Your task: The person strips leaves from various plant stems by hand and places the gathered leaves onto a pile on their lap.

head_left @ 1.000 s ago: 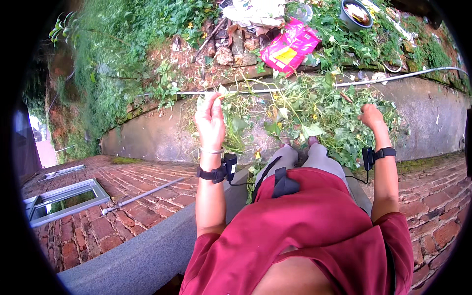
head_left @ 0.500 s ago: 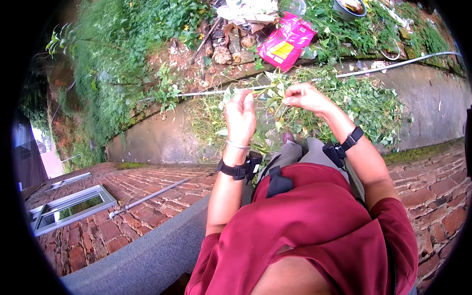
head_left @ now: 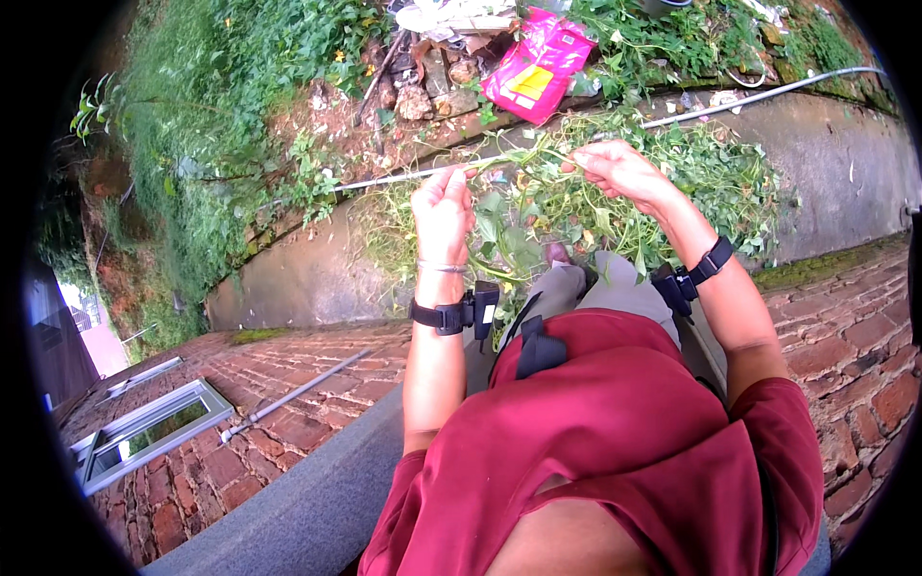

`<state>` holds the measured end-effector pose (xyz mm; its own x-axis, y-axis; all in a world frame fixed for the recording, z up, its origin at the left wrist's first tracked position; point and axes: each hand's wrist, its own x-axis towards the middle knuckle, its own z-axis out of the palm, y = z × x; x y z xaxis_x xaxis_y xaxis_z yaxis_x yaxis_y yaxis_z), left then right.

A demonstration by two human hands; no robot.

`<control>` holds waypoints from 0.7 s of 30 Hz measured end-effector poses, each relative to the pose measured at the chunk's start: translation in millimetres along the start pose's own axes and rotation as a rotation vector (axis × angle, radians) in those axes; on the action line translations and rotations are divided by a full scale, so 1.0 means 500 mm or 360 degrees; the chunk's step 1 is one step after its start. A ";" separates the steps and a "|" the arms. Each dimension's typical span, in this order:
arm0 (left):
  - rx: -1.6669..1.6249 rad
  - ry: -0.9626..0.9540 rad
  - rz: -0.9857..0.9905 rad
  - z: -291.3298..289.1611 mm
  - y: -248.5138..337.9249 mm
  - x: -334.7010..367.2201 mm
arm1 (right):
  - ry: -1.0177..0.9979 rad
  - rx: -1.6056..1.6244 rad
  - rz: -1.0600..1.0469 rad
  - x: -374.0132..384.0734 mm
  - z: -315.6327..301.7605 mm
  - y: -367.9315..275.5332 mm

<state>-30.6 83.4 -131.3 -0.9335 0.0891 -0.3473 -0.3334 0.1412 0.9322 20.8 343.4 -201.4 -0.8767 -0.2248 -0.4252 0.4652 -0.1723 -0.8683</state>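
Note:
A green leafy vine stem (head_left: 523, 156) runs between my two hands, above a heap of cut vines (head_left: 706, 187) on the concrete. My left hand (head_left: 443, 213) is closed on its left end in a pinch, palm side partly turned up. At the right end, my right hand (head_left: 622, 175) pinches the stem between thumb and fingers. Leaves and thin shoots hang below the stem, and I cannot tell which of them belong to it and which to the heap. Black straps with small boxes sit on both wrists.
Behind the heap, a grey pipe (head_left: 768, 94) runs along the concrete strip's far edge. A pink plastic bag (head_left: 540, 67) lies beyond it, next to stones (head_left: 415, 104) and rubbish. Green weeds grow at the back left. A brick wall (head_left: 240, 437) with a window (head_left: 154, 432) stands at the left.
My hands have moved farther apart, the left one leftward and the right one to the right, and the stem is now stretched longer between them. The view has shifted slightly.

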 end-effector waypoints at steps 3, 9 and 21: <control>-0.0017 -0.0024 -0.0036 -0.010 0.009 0.001 | 0.0127 -0.0448 -0.0277 0.012 0.000 0.018; -0.0065 -0.0008 -0.0060 -0.031 0.009 0.002 | 0.0053 -0.0229 -0.0202 0.014 -0.017 -0.021; -0.0636 -0.0182 -0.0519 -0.085 -0.006 0.030 | 0.0414 -0.0608 -0.0423 0.024 -0.041 -0.057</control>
<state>-49.3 42.4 -135.3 -0.7600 0.2138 -0.6138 -0.6493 -0.2055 0.7323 -5.7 365.4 -186.9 -0.9822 0.0329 -0.1849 0.1878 0.1814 -0.9653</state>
